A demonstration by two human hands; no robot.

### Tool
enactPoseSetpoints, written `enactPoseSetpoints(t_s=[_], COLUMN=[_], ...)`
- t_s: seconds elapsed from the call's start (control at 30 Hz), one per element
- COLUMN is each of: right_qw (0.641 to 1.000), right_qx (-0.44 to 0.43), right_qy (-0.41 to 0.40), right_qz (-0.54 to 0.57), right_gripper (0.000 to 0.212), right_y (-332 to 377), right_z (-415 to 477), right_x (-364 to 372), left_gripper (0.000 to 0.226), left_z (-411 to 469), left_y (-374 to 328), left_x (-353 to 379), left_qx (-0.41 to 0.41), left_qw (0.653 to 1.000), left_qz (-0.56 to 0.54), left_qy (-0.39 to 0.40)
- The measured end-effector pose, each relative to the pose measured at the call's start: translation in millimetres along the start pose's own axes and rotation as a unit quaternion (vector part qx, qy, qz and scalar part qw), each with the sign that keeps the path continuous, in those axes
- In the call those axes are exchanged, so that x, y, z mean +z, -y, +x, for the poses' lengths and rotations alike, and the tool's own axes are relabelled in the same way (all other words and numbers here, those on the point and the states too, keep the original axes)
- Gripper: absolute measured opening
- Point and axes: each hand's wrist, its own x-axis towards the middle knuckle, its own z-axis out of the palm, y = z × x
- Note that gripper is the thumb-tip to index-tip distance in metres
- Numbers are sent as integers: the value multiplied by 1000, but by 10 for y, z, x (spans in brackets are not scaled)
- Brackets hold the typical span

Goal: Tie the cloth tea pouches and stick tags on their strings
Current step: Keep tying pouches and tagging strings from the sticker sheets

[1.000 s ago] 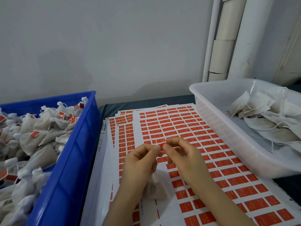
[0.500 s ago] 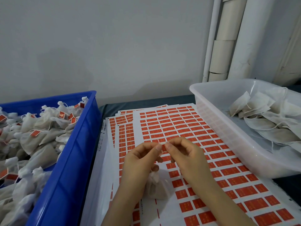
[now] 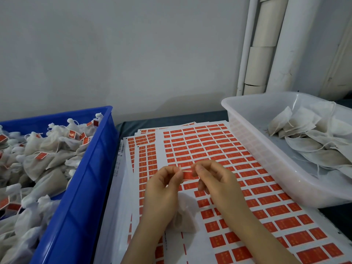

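A small red rectangular paper tag (image 3: 187,175) sits just below the centre of the frame, pinched from both sides. The left hand (image 3: 163,189) grips its left edge between thumb and forefinger, and the right hand (image 3: 215,183) grips its right edge the same way. The two hands are close together, both clamped on the tag. A thin white string (image 3: 185,170) shows along the tag's top edge between the fingertips. Just below the left hand, a small beige cloth tea pouch (image 3: 184,216) shows over the paper, partly hidden by the left wrist; whether the string runs down to it cannot be told.

Beneath the hands lies a stack of white sticker sheets printed with rows of red labels (image 3: 209,145), filling the centre and lower right. At the left of the frame, a blue plastic crate (image 3: 85,187) holds a heap of tied white pouches with red tags (image 3: 38,164). At the right, a translucent white plastic tub (image 3: 257,153) holds flat untied pouches (image 3: 314,145). White pipes (image 3: 261,44) rise in the upper right against a pale grey wall (image 3: 133,54).
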Motion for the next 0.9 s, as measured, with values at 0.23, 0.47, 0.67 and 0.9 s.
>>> enactPoseSetpoints(t_s=[0.23,0.47,0.67,0.9], right_qw=[999,993,993,996], right_qx=[-2,-33,-46,-36], right_qy=[39,65,36,9], right_qz=[-15,-95,-102,-82], right_gripper=[14,13,17,13], right_y=[42,7,-1,7], right_z=[-23,-55,-54,-35], right_x=[41,96,82,44], left_gripper=[20,29,23,2], left_z=[43,33,22,20], left_y=[116,123,87,37], left_x=[-9,-16,-3,3], left_qx=[13,39,46,22], left_qw=[995,993,996,999], left_qz=[89,101,65,-26], left_qy=[-40,-42,-28,-15])
